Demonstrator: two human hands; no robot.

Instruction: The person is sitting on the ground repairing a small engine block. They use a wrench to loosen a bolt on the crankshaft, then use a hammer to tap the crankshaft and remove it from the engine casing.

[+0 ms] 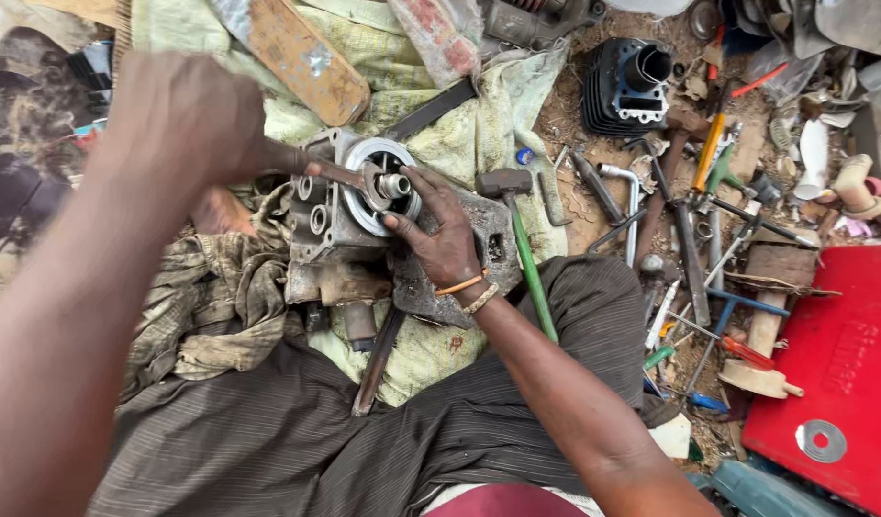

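**Wrench on the shaft, hand on the casing**

Right in the middle of the view sits the engine casing (337,225), a grimy grey metal block, scuffed and oil-stained, with round bores along its left face and a pale, bright ring on top. Out of that ring pokes a short shiny shaft (395,185). The casing rests on a dirty yellowish cloth (431,134) spread over the ground, just in front of the person's lap.

The left hand (187,120) is up close to the camera, closed in a fist around the handle of a wrench (337,172); the wrench runs to the right and its open head sits right at the shaft. The right hand (445,235) lies spread on the casing's right side, fingers splayed, fingertips touching the edge of the pale ring, pressing rather than gripping anything. Two bands circle that wrist.

Just beside the right hand lies a hammer (517,230) with a green handle, its head pointing left on the cloth. Further right, on bare dirt, a scatter of spanners and screwdrivers (694,239), a black finned cylinder (624,86) at the top, and a red metal box (833,373) at the right edge.
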